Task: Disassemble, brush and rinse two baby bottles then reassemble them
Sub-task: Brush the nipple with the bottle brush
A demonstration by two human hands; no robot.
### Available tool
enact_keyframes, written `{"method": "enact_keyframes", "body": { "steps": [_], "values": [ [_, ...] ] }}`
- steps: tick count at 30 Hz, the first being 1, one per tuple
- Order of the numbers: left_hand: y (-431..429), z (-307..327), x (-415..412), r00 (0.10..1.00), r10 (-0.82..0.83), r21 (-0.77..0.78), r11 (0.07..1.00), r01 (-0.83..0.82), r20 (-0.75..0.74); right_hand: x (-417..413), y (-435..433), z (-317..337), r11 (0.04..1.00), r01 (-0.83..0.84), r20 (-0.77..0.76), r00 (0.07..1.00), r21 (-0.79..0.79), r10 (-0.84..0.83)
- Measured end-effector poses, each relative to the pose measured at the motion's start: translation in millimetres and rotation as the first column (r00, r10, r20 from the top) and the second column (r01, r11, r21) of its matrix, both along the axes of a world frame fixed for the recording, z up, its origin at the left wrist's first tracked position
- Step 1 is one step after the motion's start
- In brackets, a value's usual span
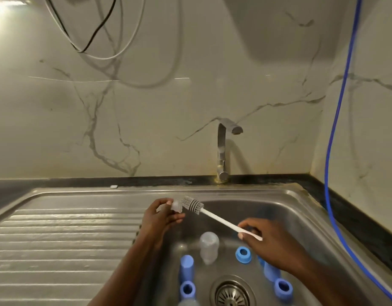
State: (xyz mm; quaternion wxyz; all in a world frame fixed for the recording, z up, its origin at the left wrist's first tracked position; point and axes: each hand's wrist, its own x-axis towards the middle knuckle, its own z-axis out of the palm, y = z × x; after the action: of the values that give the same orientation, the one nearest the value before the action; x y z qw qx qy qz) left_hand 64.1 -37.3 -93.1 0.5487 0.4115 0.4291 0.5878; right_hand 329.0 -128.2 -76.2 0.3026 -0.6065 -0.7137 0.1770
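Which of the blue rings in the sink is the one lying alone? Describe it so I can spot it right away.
Start at the sink basin and find the round drain at its bottom. The blue ring lies above and slightly right of it, just beside the clear bottle and below the right hand. Unlike the other blue pieces, it is short, flared and stands alone.

A clear teat (176, 206) meets the grey bristles of a white-handled bottle brush (209, 214). In the sink (301, 208) stand a clear bottle body (209, 247) and blue collars (243, 254) and caps (187, 265).
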Motion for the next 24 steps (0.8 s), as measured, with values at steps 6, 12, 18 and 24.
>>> {"method": "enact_keyframes", "body": {
  "steps": [6, 12, 18, 24],
  "values": [
    [2, 0, 3, 0.996, -0.059, 0.039, 0.997, 0.062, -0.064, -1, -1, 0, 1.0, -0.015, 0.052, 0.999, -0.001, 0.015],
    [2, 1, -1, 0.999, -0.029, 0.075, 0.997, 0.032, -0.043, -3, -6, 5, 1.0, -0.01, 0.109, 0.994, -0.02, 0.012],
    [3, -3, -1, 0.994, -0.045, 0.086, 0.995, 0.054, -0.101, -5, -9, 9, 1.0, 0.011, 0.153, 0.988, -0.009, -0.009],
    [4, -5, 0, 0.989, -0.055, 0.073, 0.995, 0.066, -0.135, -7, -10, 9, 0.999, 0.021, 0.249, 0.968, 0.05, -0.033]
  ]
}}
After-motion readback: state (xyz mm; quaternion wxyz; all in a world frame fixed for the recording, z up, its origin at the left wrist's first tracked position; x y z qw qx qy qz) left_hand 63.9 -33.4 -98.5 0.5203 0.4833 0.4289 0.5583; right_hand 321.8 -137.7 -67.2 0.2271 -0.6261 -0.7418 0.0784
